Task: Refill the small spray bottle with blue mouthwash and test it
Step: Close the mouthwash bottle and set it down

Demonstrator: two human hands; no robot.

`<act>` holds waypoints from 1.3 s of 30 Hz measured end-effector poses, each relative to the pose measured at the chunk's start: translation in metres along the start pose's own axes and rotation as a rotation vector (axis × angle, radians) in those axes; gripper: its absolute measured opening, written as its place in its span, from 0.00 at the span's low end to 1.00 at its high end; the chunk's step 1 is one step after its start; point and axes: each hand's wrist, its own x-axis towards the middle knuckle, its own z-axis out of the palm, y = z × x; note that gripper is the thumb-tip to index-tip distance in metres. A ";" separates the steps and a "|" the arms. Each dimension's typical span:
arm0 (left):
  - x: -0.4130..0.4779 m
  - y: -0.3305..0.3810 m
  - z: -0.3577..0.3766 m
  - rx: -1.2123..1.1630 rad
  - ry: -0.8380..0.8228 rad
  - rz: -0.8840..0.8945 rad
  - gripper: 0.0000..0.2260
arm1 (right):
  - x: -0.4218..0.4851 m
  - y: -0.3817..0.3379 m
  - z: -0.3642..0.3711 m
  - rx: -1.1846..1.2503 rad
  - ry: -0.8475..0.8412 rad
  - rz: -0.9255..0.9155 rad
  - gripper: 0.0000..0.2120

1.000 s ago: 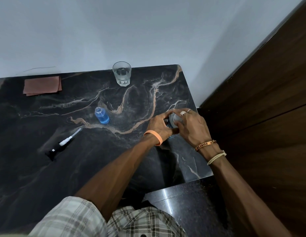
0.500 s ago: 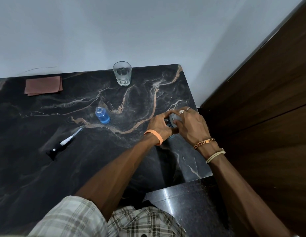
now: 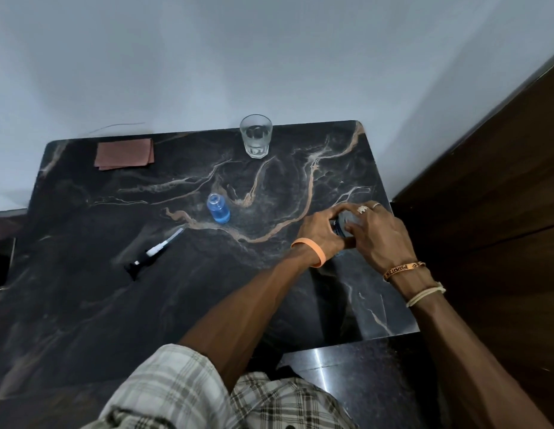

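A small open spray bottle point(image 3: 219, 209) holding blue liquid stands upright mid-table on the dark marble top point(image 3: 145, 305). Its black-and-white spray pump point(image 3: 154, 253) lies on its side to the left, apart from it. At the table's right edge my left hand point(image 3: 319, 232) grips the body of a larger mouthwash bottle point(image 3: 342, 224), mostly hidden by my fingers. My right hand point(image 3: 378, 233) curls over that bottle's top and cap.
A clear glass point(image 3: 256, 135) with water stands at the table's back edge. A folded brown cloth point(image 3: 124, 155) lies at the back left. A dark wooden panel point(image 3: 486, 196) rises just right of the table, and a white wall is behind.
Both hands stay on the mouthwash bottle with only slight shifts of the fingers. The spray bottle and pump have not moved.
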 end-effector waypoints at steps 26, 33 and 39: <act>-0.003 0.005 -0.003 -0.027 -0.022 -0.020 0.34 | 0.002 0.001 0.008 -0.001 -0.050 0.017 0.12; -0.001 0.008 -0.001 -0.061 -0.051 -0.041 0.34 | 0.005 -0.003 0.005 -0.002 -0.050 0.085 0.13; -0.004 0.010 -0.004 -0.072 -0.032 -0.035 0.33 | 0.006 -0.003 0.008 -0.071 -0.065 0.077 0.12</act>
